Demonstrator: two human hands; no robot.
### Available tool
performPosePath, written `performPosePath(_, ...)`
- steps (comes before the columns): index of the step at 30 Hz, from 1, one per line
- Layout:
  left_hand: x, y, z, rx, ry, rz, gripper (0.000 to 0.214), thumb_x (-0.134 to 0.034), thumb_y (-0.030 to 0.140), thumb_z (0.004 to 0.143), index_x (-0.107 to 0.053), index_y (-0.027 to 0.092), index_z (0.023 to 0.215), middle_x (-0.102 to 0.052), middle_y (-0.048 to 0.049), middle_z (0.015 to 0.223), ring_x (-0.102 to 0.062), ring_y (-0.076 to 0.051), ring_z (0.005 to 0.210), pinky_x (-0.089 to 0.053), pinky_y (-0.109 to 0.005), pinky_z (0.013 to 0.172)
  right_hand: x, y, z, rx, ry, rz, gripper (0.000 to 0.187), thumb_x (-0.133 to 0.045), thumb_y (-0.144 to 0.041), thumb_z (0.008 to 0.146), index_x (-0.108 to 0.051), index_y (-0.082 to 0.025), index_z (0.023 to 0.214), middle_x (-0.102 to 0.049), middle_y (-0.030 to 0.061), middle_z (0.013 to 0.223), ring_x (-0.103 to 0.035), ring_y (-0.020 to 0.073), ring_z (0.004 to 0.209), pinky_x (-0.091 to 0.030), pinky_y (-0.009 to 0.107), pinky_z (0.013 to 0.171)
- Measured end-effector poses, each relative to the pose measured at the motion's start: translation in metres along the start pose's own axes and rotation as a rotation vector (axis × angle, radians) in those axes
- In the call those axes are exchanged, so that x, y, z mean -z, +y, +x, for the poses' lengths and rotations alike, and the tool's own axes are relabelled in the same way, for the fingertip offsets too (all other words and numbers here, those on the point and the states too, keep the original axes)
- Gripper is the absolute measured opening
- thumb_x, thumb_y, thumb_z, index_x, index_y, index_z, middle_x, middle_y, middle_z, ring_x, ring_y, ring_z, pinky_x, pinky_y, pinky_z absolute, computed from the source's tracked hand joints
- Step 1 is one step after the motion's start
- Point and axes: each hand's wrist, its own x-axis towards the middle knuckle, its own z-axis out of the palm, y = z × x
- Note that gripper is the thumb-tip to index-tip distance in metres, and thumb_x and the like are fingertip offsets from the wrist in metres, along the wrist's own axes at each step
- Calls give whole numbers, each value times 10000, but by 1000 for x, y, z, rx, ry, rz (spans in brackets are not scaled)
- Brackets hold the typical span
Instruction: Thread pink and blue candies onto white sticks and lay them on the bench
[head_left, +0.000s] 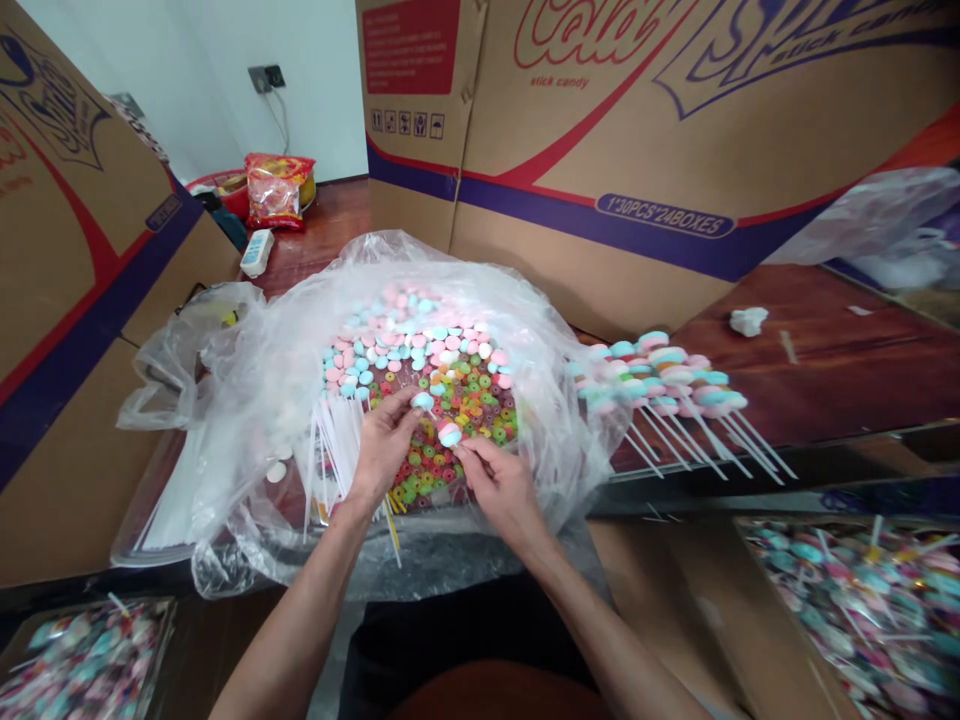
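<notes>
My left hand [388,440] pinches a pale blue and white round candy [422,401] between thumb and fingertips. Just to its right, my right hand [501,490] is closed on a candy stick whose pink, white and blue candies [449,434] point up and left; most of the stick is hidden by the fingers. Below and around both hands lie small ring candies [431,465] in green, red and yellow. Behind them spread pink, blue and white candy discs [371,352]. White sticks [337,440] lie bunched beside my left wrist.
Clear plastic sheeting [277,330] surrounds the candies. Finished candy sticks [675,375] lie stacked to the right. Large cardboard boxes [540,220] stand behind and at the left. Bins of candy sticks [862,600] sit low on both sides. A red snack packet [277,190] lies at the back.
</notes>
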Motion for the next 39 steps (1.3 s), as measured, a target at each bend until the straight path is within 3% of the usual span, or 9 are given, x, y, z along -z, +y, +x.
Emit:
performPosePath(9,-7,2,-13,-262,27,372,266,-591,182,876,-753,246,1076,-699,-60,1022,-653,-189,938,-507,-316,880,-4,-6,4,-4,10,-27,262,-502,-333,920,-585,-201,709,-444,-33,559,-405,127,524,-307,243,498)
performPosePath(16,-5,0,-20,-225,59,453,280,-561,173,897,-743,247,1096,-691,-65,1019,-639,-199,928,-505,-326,871,-22,-11,5,-34,66,-25,241,-463,-310,912,-541,-212,707,-483,-25,560,-433,130,510,-322,248,505)
performPosePath(24,-5,11,-27,-222,-132,355,316,-495,179,923,-768,241,1071,-688,-78,1090,-641,-203,1031,-481,-342,954,-29,-9,12,-76,79,25,268,-456,-332,912,-456,-229,665,-480,-28,548,-446,139,516,-328,261,519)
performPosePath(29,-5,14,-1,-165,-161,291,296,-525,242,930,-748,250,1125,-729,-62,1126,-642,-228,1090,-470,-374,1004,-6,-8,15,-74,95,48,308,-497,-354,922,-483,-223,643,-495,-35,534,-466,130,510,-356,255,540)
performPosePath(31,-3,13,18,-203,-113,445,306,-544,217,912,-737,257,1146,-729,-68,1088,-651,-229,1020,-484,-364,958,3,-7,15,-55,115,23,306,-497,-362,926,-490,-221,654,-501,-30,562,-470,133,533,-363,256,552)
performPosePath(35,0,6,47,-268,-84,905,271,-632,104,783,-777,253,956,-682,-79,908,-620,-247,906,-483,-339,860,6,1,10,-53,147,-2,309,-493,-372,934,-494,-222,664,-488,-28,587,-452,136,551,-357,260,557)
performPosePath(39,6,-2,56,-293,-97,987,292,-589,51,744,-777,232,872,-673,-79,873,-614,-238,856,-477,-314,806,-1,6,5,-80,138,30,281,-494,-375,939,-524,-220,707,-466,-38,574,-428,134,536,-347,255,538)
